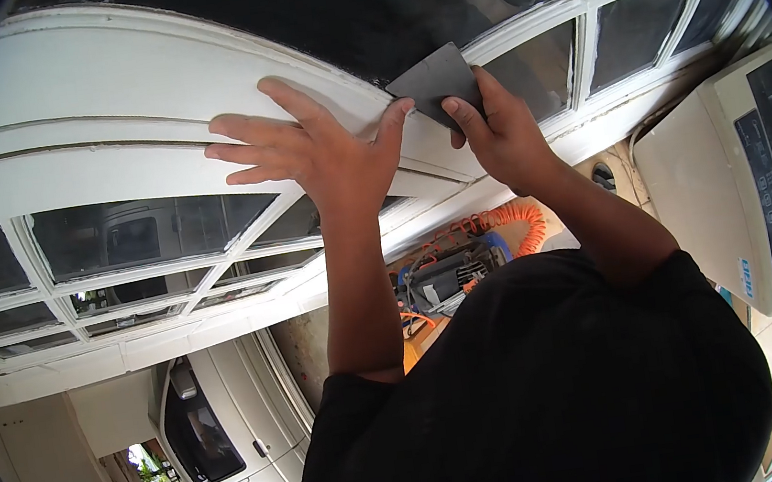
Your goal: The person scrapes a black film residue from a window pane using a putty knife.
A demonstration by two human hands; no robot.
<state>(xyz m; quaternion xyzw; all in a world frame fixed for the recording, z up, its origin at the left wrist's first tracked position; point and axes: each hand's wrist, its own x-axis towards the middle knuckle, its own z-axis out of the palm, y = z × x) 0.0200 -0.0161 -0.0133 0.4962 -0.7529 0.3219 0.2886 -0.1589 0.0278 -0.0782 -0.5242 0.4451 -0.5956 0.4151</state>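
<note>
Head view: right hand (505, 135) has a dark grey sheet (434, 79) pinched thumb-to-fingers where the white panel (122, 172) meets the dark glass (330, 17), left hand (330, 159) splayed empty on the panel (its thumb's right by the sheet). Looks like a positioning or rubbing step, so the next move calls for steady, flat contact; pale van (250, 407) parked way back.

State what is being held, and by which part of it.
The right hand pinches a thin dark grey sheet by its right edge.
</note>
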